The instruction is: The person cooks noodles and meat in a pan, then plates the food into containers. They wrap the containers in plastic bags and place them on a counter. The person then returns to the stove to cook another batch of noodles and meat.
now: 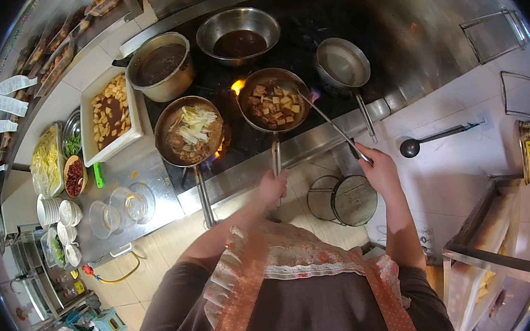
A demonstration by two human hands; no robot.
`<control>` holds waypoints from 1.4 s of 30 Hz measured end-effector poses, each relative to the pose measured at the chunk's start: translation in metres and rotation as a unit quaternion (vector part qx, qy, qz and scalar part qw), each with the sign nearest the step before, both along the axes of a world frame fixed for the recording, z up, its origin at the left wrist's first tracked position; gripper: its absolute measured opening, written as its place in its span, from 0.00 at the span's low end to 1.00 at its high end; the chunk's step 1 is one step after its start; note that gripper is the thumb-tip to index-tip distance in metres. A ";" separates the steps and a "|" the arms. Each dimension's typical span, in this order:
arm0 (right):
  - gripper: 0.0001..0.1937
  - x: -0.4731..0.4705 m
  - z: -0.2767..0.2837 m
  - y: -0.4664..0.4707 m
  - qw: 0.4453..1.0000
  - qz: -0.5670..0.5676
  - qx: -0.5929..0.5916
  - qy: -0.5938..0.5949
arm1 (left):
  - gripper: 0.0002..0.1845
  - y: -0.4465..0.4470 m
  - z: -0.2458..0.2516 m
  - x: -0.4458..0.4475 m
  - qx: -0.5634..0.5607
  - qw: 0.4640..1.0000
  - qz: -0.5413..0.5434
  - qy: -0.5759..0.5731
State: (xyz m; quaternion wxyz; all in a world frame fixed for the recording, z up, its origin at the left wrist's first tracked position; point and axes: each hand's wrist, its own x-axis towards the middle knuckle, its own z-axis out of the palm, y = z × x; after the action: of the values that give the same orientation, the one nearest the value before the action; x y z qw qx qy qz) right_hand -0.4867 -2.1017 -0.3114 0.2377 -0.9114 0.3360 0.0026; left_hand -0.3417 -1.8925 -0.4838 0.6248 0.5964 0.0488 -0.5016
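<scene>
My left hand (272,188) is closed around the metal handle of a frying pan (273,128), which sits over a burner with flame at its left side. Cubed pieces, chunks that look like meat, and brown liquid lie in that pan. In my right hand (374,164) is a long metal ladle (329,119), its far end down in the same pan among the cubes. Left of it, a second pan (186,158) holds shredded cabbage (197,125) over browned food in liquid, with flame showing at its right edge.
Behind stand a deep pot (158,86), a steel bowl (236,57) of dark liquid and a saucepan (341,79). A white tray (133,141) of cubes, vegetables and stacked bowls (48,210) are at left. A black ladle (410,148) hangs at right, above a round bin (355,200).
</scene>
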 end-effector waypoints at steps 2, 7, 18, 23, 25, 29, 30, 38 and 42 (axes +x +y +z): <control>0.20 -0.002 -0.011 0.007 1.000 -0.010 -0.026 -0.008 | 0.16 -0.002 -0.002 0.000 -0.052 0.998 -0.009 -0.013; 0.22 0.022 -0.018 0.024 0.987 -0.045 0.063 -0.142 | 0.23 0.045 0.027 0.007 0.051 0.935 -0.309 -0.165; 0.26 0.299 0.012 0.215 0.797 0.209 0.566 -0.027 | 0.15 0.290 0.317 0.059 -0.307 0.749 0.078 -0.582; 0.25 0.440 -0.006 0.358 0.827 0.293 0.481 0.000 | 0.26 0.334 0.358 0.078 -0.459 0.513 0.209 -0.694; 0.24 0.477 -0.009 0.413 0.835 0.302 0.461 -0.011 | 0.17 0.340 0.357 0.084 -0.486 0.450 0.319 -0.678; 0.21 0.498 0.003 0.477 0.865 0.389 0.312 0.052 | 0.16 0.425 0.351 0.115 -0.519 0.549 0.236 -0.612; 0.21 0.489 0.004 0.486 0.866 0.449 0.221 -0.015 | 0.19 0.444 0.350 0.126 -0.537 0.549 0.197 -0.609; 0.20 0.441 0.000 0.510 0.889 0.456 0.035 0.027 | 0.17 0.536 0.336 0.145 -0.407 0.613 0.292 -0.611; 0.21 0.445 -0.004 0.518 0.887 0.441 0.121 0.061 | 0.09 0.594 0.245 0.207 -0.010 0.674 0.238 -0.699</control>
State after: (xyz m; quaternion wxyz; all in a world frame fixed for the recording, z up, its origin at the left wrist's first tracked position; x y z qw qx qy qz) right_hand -0.0413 -1.5837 -0.3156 0.2999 -0.9277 -0.0892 0.2038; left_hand -0.1346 -1.2985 -0.2387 0.5807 0.7350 -0.2670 0.2266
